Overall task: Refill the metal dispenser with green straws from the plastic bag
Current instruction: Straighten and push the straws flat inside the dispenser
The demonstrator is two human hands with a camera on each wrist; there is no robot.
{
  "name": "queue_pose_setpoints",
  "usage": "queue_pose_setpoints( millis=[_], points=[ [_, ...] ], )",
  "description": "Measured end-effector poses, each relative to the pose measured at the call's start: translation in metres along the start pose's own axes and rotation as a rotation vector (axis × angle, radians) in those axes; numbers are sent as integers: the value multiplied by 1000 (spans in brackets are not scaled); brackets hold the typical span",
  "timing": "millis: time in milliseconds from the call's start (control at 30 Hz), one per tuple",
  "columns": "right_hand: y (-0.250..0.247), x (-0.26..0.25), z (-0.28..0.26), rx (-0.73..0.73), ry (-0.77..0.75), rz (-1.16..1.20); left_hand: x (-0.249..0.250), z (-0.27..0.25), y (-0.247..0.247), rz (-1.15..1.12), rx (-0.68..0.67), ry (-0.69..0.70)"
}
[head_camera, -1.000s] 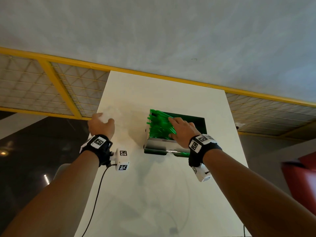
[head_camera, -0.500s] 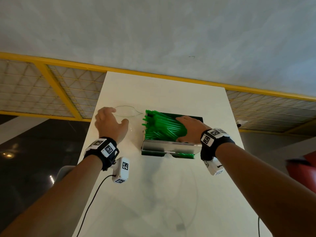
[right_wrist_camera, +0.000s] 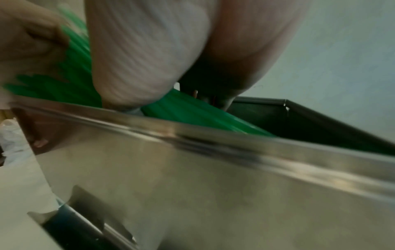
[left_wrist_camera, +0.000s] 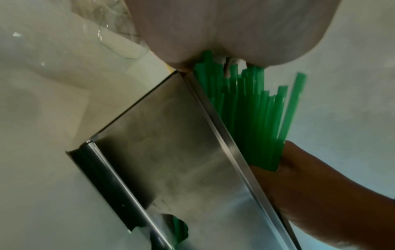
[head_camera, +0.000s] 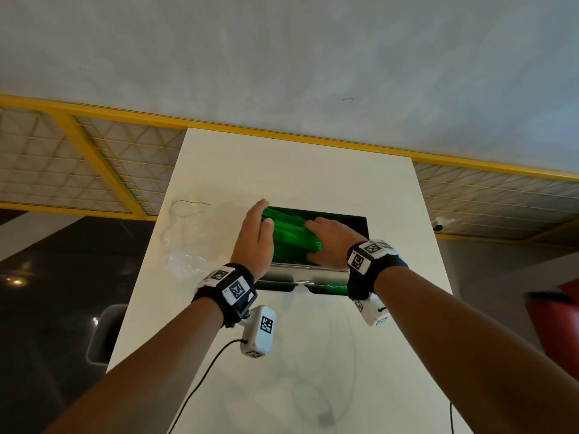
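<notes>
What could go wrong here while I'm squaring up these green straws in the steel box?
1. The green straws lie with uneven ends, above the rim of the steel box; a push from the left hand might tip some onto the table.
2. The right hand grips the bundle; squeezing could kink straws.

Green straws, silver box, white table.
Bright green on the straws [head_camera: 291, 238]; brushed silver-grey on the box [head_camera: 300, 272], dark inside; plain white on the table [head_camera: 282, 170]; black on the wristbands [head_camera: 246, 274], with black-and-white checkered square tags; yellow on the railing [head_camera: 94, 107] past the far edge; dull red on a blurred thing [head_camera: 557, 327] beyond the right edge.
</notes>
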State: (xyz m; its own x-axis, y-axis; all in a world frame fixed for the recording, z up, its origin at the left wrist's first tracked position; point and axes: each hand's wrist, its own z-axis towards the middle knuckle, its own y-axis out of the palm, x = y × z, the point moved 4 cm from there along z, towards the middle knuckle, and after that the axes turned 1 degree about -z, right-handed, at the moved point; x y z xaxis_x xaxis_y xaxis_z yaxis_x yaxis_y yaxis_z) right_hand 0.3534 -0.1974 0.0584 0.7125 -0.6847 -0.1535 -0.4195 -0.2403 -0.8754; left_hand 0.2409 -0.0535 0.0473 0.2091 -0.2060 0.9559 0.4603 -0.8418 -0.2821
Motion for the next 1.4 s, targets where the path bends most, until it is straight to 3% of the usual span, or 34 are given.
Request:
queue_pose_setpoints(
  millis=[333,500,600,733,867,1067,1233,1400],
  points=[
    [-3,-9,3,29,-38,-29,-13,0,-1,7,159,66],
    [-16,1,-5,59,-69,-19,-11,0,1,-113,210,24],
    [-16,6,-8,49,-98,-40,-5,2,3,-144,198,15],
    [-7,17,-8,-14,-33,-47,-2,5,7,35,121,73],
    [5,14,-3,-14,-20,-64,-7,7,4,87,160,78],
    [-4,-12,4,70,-129,-139,-6,8,-3,15,240,107],
    [-19,-18,3,128,-113,-210,-10,13,-6,-34,248,40],
    [-11,-3,3,4,-19,-156,-5,14,1,-78,205,13]
  ],
)
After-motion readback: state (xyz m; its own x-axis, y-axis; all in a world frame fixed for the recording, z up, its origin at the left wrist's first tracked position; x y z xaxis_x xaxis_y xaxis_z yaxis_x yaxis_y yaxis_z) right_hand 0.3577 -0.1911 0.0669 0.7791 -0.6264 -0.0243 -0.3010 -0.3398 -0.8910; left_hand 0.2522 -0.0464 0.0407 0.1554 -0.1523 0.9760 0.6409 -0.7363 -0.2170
